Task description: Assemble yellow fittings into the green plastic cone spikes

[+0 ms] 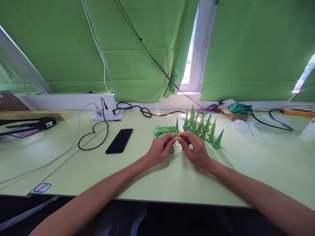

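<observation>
My left hand (161, 149) and my right hand (195, 148) meet over the table, fingertips pinched on a small yellowish piece (177, 138) between them. Its exact shape is too small to tell. Just behind my hands stand several green cones (194, 124) with round bases, points up. One green cone (218, 140) stands at the right end of the group. Green cones (165, 128) also lie on their sides behind my left hand. Small yellow pieces are scattered among the cones, partly hidden by my fingers.
A black phone (119, 141) lies left of my hands. Farther back are a power strip (107, 116) and a looped black cable (93, 148). An open cardboard box (234, 114) and clear plastic bags (248, 131) sit at the back right. The table (147, 186) ends close in front.
</observation>
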`<action>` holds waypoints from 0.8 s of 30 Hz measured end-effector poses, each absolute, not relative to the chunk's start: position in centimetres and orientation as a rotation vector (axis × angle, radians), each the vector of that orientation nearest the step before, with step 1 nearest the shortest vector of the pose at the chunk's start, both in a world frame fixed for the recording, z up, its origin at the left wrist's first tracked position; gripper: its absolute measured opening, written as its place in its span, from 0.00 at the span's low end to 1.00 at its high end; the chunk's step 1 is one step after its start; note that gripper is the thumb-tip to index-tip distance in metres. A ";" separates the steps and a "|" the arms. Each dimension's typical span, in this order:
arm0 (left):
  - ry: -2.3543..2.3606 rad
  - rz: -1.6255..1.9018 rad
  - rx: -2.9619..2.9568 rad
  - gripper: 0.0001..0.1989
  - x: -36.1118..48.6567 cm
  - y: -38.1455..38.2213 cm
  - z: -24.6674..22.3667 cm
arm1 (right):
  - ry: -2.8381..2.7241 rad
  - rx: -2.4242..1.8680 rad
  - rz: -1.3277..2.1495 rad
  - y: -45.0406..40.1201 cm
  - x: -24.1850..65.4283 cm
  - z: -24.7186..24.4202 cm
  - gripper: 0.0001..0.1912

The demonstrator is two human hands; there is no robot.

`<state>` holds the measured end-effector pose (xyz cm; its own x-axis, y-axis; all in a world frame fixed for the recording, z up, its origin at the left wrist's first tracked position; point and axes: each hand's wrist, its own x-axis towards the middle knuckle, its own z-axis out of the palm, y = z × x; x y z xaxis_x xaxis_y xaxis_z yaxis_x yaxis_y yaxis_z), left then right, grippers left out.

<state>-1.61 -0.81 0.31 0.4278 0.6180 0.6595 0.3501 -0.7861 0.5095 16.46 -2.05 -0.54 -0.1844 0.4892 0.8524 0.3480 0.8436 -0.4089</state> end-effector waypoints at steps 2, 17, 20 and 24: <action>0.854 1.307 2.378 0.11 -1.6 -0.8 0.4 | -1.805 -0.631 0.127 -2.1 16.4 -0.5 0.05; 1.096 1.509 2.048 0.10 -1.2 -1.0 1.3 | -1.705 -0.806 0.155 -1.7 16.8 -0.2 0.05; 1.139 1.460 2.086 0.11 -1.2 -1.1 1.3 | -1.706 -0.817 0.148 -1.7 16.8 -0.3 0.05; 1.175 1.292 2.192 0.12 -1.1 -0.9 1.0 | -1.693 -0.829 0.144 -1.7 16.7 -0.2 0.05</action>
